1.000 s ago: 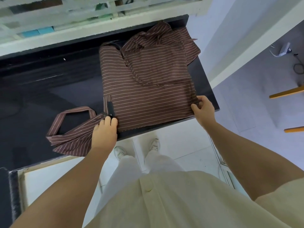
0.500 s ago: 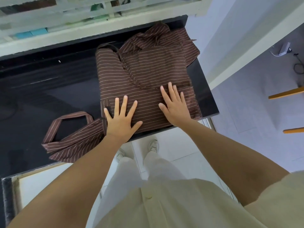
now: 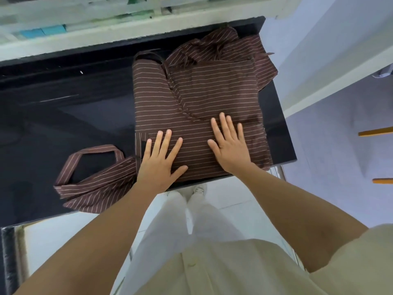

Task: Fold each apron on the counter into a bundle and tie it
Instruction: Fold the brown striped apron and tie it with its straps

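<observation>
1. The apron (image 3: 191, 99), brown with thin pale stripes, lies folded into a rough rectangle on the black counter (image 3: 63, 124). It sits under and beyond both sets of fingertips, and its near edge runs along the counter's front lip beneath the palms.
2. It looks like thin woven cloth: light, soft and limp. It probably won't keep a crease unless pressed, and the layers may slide on the glossy top.
3. The best hold is likely a pinch through all layers at the near corners, just outside each little finger, so the stack lifts as one.
4. The left hand (image 3: 158, 165) lies flat on the cloth with its fingers (image 3: 167, 139) straight and spread, pressing and grasping nothing.
5. The right hand (image 3: 230, 145) presses the same way, its fingers (image 3: 223, 124) extended. The two thumbs point toward each other but stay apart.
6. Outside the left little finger, a loop strap (image 3: 95, 150) and a band of striped cloth trail over the counter. These are probably what will do the tying.
7. Beyond the right fingertips, a crumpled heap (image 3: 223, 45) of the same fabric sits at the counter's back. Whether it is a second apron cannot be told.
8. A thin tie (image 3: 176, 92) runs diagonally down to just ahead of the right index finger.
</observation>
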